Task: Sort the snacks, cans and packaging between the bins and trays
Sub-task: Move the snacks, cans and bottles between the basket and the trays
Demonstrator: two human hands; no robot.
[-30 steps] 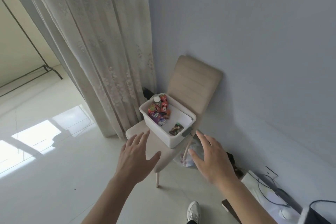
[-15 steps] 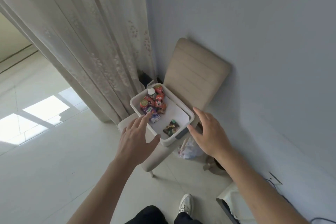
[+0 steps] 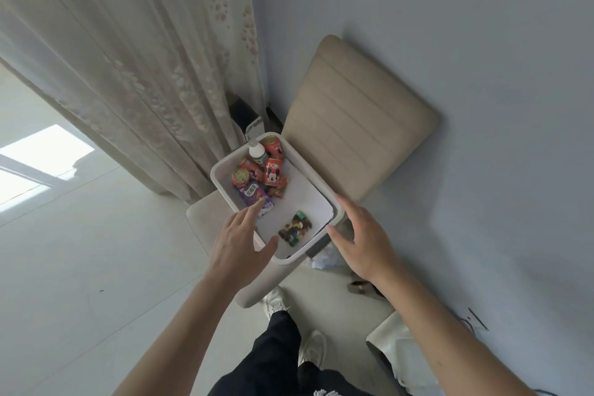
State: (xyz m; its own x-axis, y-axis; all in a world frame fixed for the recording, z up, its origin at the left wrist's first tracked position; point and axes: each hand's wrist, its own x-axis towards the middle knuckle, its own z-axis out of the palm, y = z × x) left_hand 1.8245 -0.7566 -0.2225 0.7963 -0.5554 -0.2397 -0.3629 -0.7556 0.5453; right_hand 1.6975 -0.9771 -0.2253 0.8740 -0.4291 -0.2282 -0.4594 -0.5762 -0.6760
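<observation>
A white plastic bin [image 3: 221,183] sits on the seat of a beige chair [image 3: 356,119]. In its far end lie red cans [image 3: 272,172], a small white bottle [image 3: 256,150] and a purple carton [image 3: 254,198]. A dark snack packet [image 3: 295,228] lies near its front. My left hand [image 3: 239,239] is spread open over the bin's near left rim, fingertips by the purple carton. My right hand [image 3: 363,239] is open beside the bin's right rim, fingers close to the edge. Neither hand holds anything.
A pale curtain [image 3: 144,58] hangs left of the chair, and a grey wall [image 3: 450,42] stands behind it. A crumpled plastic bag [image 3: 324,259] lies on the floor under the chair's right side. My legs and white shoes [image 3: 276,302] are below. White furniture [image 3: 398,350] sits at lower right.
I have stepped closer, so the bin and chair look larger. Both hands have reached forward to either side of the bin, the left one now over its rim.
</observation>
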